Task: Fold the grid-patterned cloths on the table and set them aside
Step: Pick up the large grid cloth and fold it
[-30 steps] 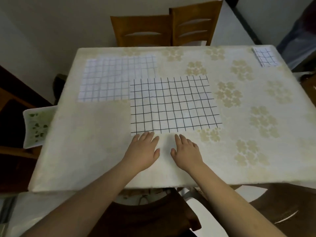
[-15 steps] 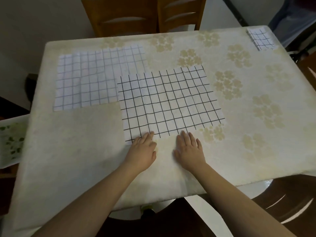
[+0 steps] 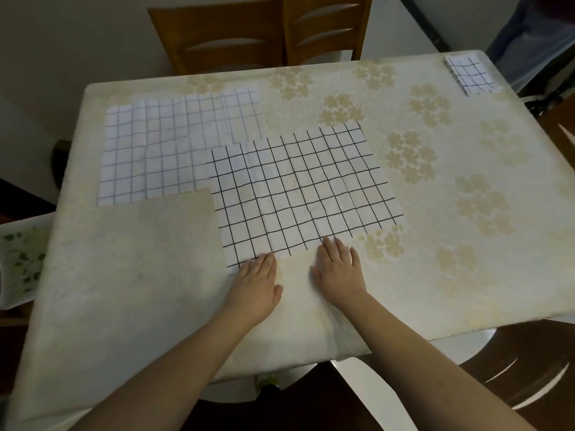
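A white cloth with a bold black grid (image 3: 305, 191) lies flat in the middle of the table. Its far left corner overlaps a second flat cloth with a fainter grid (image 3: 174, 147) at the back left. A small folded grid cloth (image 3: 469, 74) sits at the far right corner. My left hand (image 3: 256, 284) lies flat, fingers straight, fingertips on the near edge of the black-grid cloth. My right hand (image 3: 339, 269) lies flat beside it, fingertips touching the same near edge. Neither hand grips anything.
The table (image 3: 130, 275) wears a cream cloth with pale flower prints. Two wooden chairs (image 3: 258, 35) stand at the far side. A white seat with green leaf print (image 3: 18, 259) is at the left. Dark wooden furniture (image 3: 529, 368) sits at the near right.
The camera view has shifted; both hands stay flat at the near edge of the black-grid cloth, their fingertips now slightly further onto it. The cloths have not moved.
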{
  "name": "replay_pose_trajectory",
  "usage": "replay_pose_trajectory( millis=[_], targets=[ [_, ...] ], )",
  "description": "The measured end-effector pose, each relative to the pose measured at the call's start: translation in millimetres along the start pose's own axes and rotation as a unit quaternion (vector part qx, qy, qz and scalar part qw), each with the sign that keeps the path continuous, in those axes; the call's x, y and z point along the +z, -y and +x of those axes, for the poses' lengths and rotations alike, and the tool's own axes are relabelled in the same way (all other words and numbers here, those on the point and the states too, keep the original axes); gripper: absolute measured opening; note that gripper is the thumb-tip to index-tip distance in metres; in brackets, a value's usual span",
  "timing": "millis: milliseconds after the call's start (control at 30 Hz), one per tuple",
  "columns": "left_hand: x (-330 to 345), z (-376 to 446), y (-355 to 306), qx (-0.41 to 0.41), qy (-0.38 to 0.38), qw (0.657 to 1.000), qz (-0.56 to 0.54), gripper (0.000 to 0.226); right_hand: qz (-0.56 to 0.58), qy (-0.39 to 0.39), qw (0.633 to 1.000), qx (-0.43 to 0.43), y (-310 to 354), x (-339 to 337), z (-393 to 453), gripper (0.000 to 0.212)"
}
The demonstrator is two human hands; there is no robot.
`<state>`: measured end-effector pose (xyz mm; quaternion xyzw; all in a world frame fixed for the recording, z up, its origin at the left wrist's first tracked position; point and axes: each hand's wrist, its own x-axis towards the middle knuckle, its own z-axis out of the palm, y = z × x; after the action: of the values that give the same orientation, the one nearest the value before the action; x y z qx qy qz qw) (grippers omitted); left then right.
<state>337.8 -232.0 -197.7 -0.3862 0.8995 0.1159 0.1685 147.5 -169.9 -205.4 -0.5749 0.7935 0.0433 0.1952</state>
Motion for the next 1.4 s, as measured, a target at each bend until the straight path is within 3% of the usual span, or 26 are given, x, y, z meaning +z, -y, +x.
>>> replay_pose_trajectory(
  millis=[100,267,433,533,633,733,833,967,1167,1233,1300,1400],
  targets=[
    [-1,-11,-18,0.01,0.027,1.0,0.0,0.065,0.008,-0.006,1.0,0.001,-9,2,-8,0.062],
    [2,-31,-60,0.037,0.048,0.998,0.026,0.065,0.022,-0.033,0.999,0.005,-34,4,-30,0.061],
    [7,-46,-109,0.055,0.041,0.997,0.018,0.065,0.155,-0.074,0.983,0.061,-49,-1,-54,0.047],
    [10,-50,-134,0.054,0.028,0.998,-0.002,0.066,0.304,-0.103,0.94,0.117,-57,4,-62,0.039],
    [12,-52,-155,0.062,0.009,0.998,-0.002,0.066,0.473,-0.058,0.861,0.178,-61,5,-64,0.039],
    [10,-54,-168,0.087,0.002,0.996,-0.009,0.065,0.533,-0.036,0.814,0.227,-67,7,-59,0.033],
    [5,-57,-169,0.109,-0.019,0.994,-0.025,0.058,0.528,-0.045,0.815,0.234,-76,4,-57,0.02],
    [-3,-61,-157,0.1,-0.071,0.991,-0.05,0.05,0.505,0.008,0.837,0.211,-99,-4,-67,0.032],
    [-7,-49,-128,0.015,-0.074,0.994,-0.083,0.049,0.4,0.095,0.898,0.155,-153,-8,-92,0.03],
    [-8,-43,-118,-0.01,-0.084,0.99,-0.112,0.048,0.37,0.071,0.911,0.167,-166,-9,-95,0.022],
    [-8,-35,-108,-0.03,-0.097,0.985,-0.142,0.047,0.396,0.02,0.897,0.196,-176,-9,-96,0.003],
    [-9,-21,-92,-0.074,-0.087,0.966,-0.233,0.045,0.448,-0.049,0.863,0.23,-179,-10,-90,0.03]
  ],
)
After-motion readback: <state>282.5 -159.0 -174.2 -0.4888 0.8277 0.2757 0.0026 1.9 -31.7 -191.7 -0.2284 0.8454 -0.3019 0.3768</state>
